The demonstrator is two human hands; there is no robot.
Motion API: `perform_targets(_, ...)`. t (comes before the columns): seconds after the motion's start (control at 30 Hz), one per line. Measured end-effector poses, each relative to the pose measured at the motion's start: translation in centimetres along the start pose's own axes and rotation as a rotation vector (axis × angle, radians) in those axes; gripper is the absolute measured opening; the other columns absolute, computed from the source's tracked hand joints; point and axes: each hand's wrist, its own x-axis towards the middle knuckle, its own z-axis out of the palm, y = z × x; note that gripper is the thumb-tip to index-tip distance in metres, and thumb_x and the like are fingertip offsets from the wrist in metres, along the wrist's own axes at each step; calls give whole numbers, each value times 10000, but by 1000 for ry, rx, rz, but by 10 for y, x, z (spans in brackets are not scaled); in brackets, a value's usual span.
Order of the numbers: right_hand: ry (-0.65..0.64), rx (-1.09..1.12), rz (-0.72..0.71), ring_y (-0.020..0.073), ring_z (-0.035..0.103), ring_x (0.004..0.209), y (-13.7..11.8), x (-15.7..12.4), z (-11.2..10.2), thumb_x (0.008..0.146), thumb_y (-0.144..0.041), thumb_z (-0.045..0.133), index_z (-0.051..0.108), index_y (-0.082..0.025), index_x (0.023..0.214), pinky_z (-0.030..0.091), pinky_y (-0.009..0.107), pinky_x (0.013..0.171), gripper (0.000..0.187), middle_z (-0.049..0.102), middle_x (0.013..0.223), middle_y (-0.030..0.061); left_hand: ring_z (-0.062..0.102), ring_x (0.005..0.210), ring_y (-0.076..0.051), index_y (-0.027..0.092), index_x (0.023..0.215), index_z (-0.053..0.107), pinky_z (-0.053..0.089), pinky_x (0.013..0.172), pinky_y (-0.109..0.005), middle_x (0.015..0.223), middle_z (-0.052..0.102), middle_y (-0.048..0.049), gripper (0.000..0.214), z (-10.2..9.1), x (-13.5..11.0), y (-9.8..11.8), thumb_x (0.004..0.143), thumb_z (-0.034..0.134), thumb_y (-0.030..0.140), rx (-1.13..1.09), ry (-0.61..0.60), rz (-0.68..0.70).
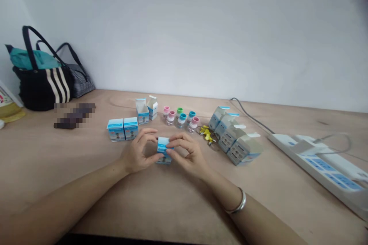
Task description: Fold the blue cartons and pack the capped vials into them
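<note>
Both my hands hold one small blue-and-white box (163, 149) just above the wooden table (172, 203). My left hand (138, 152) pinches its left side with curled fingers. My right hand (188, 153) grips its right side and top; a silver bangle sits on that wrist. Two closed boxes of the same kind (122, 128) stand side by side to the left. Behind them two boxes stand with open flaps (146, 110). Several small clear bottles with pink, green and blue caps (180, 118) stand behind my hands.
A row of several open boxes (235, 138) lies on its side at right, with small yellow pieces (206, 132) beside it. A white power strip (322, 164) with cable runs along the right. A striped black bag (43, 80) stands back left by the wall.
</note>
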Motion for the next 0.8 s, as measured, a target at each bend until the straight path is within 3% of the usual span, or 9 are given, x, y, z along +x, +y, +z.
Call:
perform_targets(0.1, -74, -39, -42, 191, 582, 952, -2, 1, -3, 823, -281, 617, 653, -219, 842, 481, 347, 848, 73, 597, 987, 70, 514, 1180, -262, 224, 1135, 515, 372, 1025, -476, 1243, 538, -124, 414, -1, 2, 6, 764, 659, 337, 130, -87, 94)
perform_targets(0.2, -81, -64, -50, 210, 552, 1021, -2, 0, -5, 809, -315, 634, 635, -225, 912, 472, 375, 887, 137, 566, 1051, 86, 501, 1207, -287, 234, 1213, 511, 102, 1104, -601, 1242, 588, -105, 419, -2, 7, 14, 819, 594, 351, 317, -198, 183)
perform_targets(0.27, -45, -98, -35, 213, 548, 1019, 0, 0, -5, 807, -328, 635, 622, -225, 945, 472, 383, 886, 172, 554, 1056, 88, 516, 1196, -294, 231, 1238, 509, -2, 1091, -633, 1225, 611, -103, 400, -2, 12, 15, 852, 547, 331, 422, -219, 179)
perform_targets(0.43, 4, -190, 12, 224, 538, 1036, 8, -3, -4, 810, -311, 627, 620, -212, 891, 468, 395, 884, 129, 534, 1071, 98, 487, 1221, -320, 208, 1221, 534, -27, 1074, -649, 1220, 608, -143, 370, -10, 22, -4, 858, 511, 270, 634, -185, 32)
perform_targets(0.6, -42, -186, -19, 226, 535, 1035, 8, -5, -1, 804, -308, 635, 618, -209, 895, 476, 395, 871, 136, 521, 1094, 106, 476, 1206, -337, 207, 1190, 545, -42, 1046, -678, 1206, 596, -159, 369, -17, 23, -22, 830, 525, 281, 742, -130, -120)
perform_targets(0.8, -108, -178, -55, 224, 541, 998, 3, -8, 0, 801, -329, 639, 632, -211, 939, 482, 414, 874, 181, 511, 1126, 116, 473, 1167, -383, 258, 1198, 558, 16, 1005, -724, 1244, 559, -161, 564, -28, 34, -26, 741, 556, 588, 730, -58, -279)
